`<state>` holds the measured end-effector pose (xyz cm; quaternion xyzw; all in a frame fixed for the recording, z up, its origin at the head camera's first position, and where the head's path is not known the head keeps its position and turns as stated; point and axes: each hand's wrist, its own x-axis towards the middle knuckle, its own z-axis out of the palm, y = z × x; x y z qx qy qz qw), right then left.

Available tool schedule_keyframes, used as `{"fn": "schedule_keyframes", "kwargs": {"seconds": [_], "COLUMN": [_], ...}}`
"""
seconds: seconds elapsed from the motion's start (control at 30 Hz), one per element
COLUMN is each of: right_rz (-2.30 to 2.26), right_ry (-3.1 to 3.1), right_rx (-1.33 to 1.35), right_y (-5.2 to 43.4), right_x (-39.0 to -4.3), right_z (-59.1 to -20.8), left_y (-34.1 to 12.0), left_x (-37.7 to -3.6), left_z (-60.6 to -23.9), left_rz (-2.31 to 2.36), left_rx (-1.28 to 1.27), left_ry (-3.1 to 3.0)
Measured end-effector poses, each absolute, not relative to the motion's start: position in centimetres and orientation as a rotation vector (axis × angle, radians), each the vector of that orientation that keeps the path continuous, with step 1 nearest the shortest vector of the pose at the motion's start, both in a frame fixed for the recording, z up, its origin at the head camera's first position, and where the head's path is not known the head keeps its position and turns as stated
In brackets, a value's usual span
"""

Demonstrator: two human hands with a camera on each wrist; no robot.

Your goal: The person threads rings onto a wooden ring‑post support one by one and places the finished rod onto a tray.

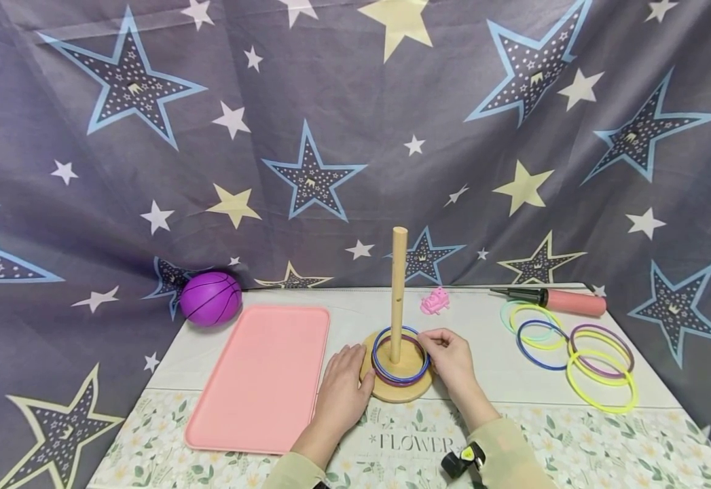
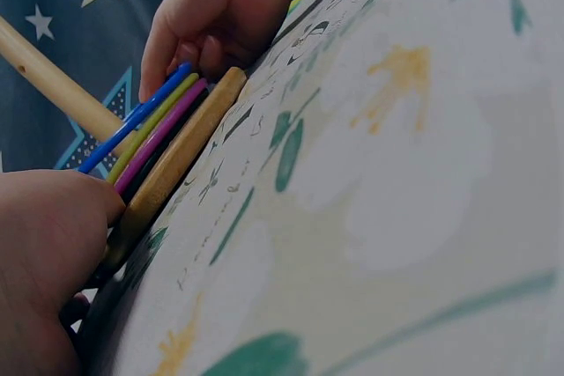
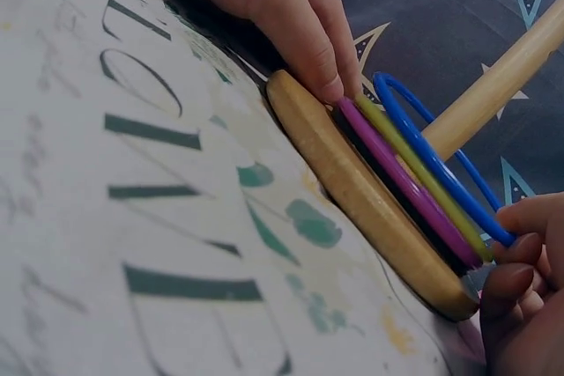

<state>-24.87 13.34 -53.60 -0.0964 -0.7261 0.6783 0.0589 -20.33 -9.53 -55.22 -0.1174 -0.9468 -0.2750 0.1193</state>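
Pinching the blue ring [image 1: 400,374] atop the stack on the wooden base [image 1: 396,392], right hand [image 1: 451,358] fingertips curl round its rim while left hand [image 1: 344,382] fingers rest straight against the base edge; a tilted lift could snag the peg [image 1: 398,292].

**Layout on the tabletop**

Peg stand [image 1: 396,387] near centre of tabletop [image 1: 489,380]; stacked rings [image 1: 400,356] lie on its base around the peg. Left hand [image 1: 343,390] touches the base's left edge, right hand [image 1: 449,356] its right. Tray [image 1: 263,380] left of stand; ball [image 1: 210,297] behind tray. Loose rings [image 1: 569,350] well right; pump [image 1: 553,299] behind them. Small toy [image 1: 434,300] behind stand.
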Motion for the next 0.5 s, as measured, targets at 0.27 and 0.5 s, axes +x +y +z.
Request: {"fn": "schedule_keyframes", "kwargs": {"seconds": [0.27, 0.5], "right_rz": [1.919, 1.848], "right_ry": [-2.287, -2.315], "right_rx": [-0.279, -0.248], "right_y": [13.33, 13.42], "right_x": [-24.88, -25.09], "right_z": [-53.76, -54.16], "left_y": [-9.45, -9.47], "left_x": [-20.17, -20.24], "left_z": [-55.12, -55.03], "left_rz": [-0.806, -0.824], "left_rx": [-0.329, -0.321], "left_ry": [-2.769, -2.783]}}
